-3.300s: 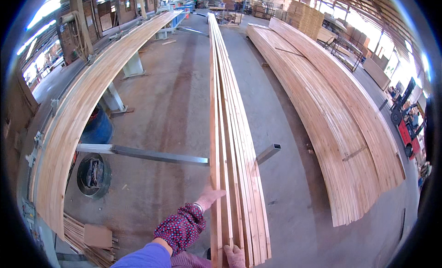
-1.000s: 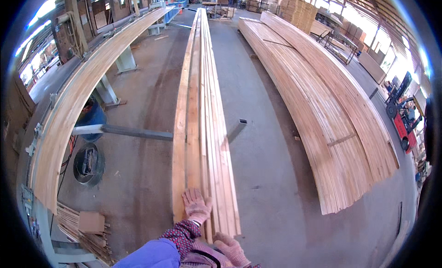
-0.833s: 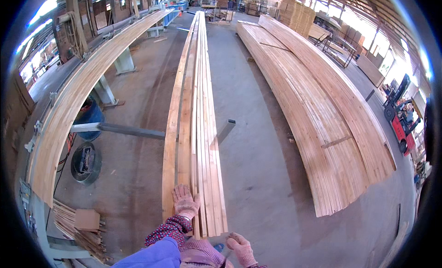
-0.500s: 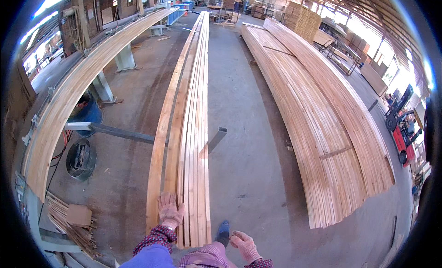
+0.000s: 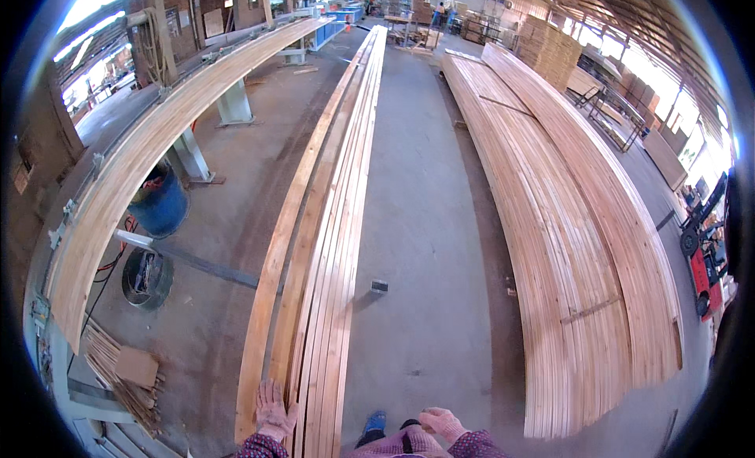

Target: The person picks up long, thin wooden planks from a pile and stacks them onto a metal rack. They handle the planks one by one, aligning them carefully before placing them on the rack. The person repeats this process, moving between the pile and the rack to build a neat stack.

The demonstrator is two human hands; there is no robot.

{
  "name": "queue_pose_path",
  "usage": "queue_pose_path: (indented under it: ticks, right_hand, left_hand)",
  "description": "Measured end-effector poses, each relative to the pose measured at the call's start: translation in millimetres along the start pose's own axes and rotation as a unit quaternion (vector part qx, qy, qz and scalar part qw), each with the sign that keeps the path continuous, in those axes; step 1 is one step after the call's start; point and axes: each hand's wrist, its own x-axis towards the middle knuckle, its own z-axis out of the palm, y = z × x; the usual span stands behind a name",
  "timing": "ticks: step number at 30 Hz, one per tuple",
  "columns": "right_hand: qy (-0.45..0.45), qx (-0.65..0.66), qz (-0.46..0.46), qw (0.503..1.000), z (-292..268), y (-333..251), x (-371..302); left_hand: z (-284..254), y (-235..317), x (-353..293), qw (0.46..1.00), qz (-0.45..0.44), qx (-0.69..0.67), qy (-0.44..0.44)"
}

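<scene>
Rested the left hand, in a pale pink glove, palm down near the close end of the second flat honey-brown timber board, across the gap towards the leftmost long honey-brown timber board. Had its fingers outstretched, gripping nothing. Held the right hand clear of the timber, in front of the body and near the blue shoe, with fingers curled in; could not tell about anything pinched inside.

Judged to be at the step of steadying or spacing the loose boards by palm, alongside a close-set row of slender pinkish timber strips just to the right. Called next, by that reading, for level sideways pressure from the left palm or a second hold from the right hand, with care against skewing the far ends.

Saw a grey metal bar run in beneath the boards from the left, seemingly as support, above the grey concrete floor. Noted at left a pale jointed wooden panel along a white-legged metal counter, near a blue drum and a dark round tub. Saw at right a broad stack of pale planks and, farther off, a red forklift, under a sloping shed roof.
</scene>
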Motion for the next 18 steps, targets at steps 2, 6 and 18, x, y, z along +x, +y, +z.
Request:
queue_pose_path:
  ticks: [2, 6, 18]
  right_hand:
    - [-0.009, -0.052, -0.053, 0.997, -28.3, -0.5, 21.1]
    - [0.003, 0.000, -0.026, 1.000, -84.6, -42.3, 61.7]
    - [0.025, -0.499, -0.253, 0.829, -311.5, -270.0, 278.2]
  left_hand:
    - [9.5, -7.2, -3.0, 1.000, -0.003, 0.018, -0.001]
    - [12.0, -3.9, 13.5, 0.996, -0.023, 0.082, -0.011]
    - [-12.4, 67.2, 233.6, 0.955, -0.249, 0.158, 0.001]
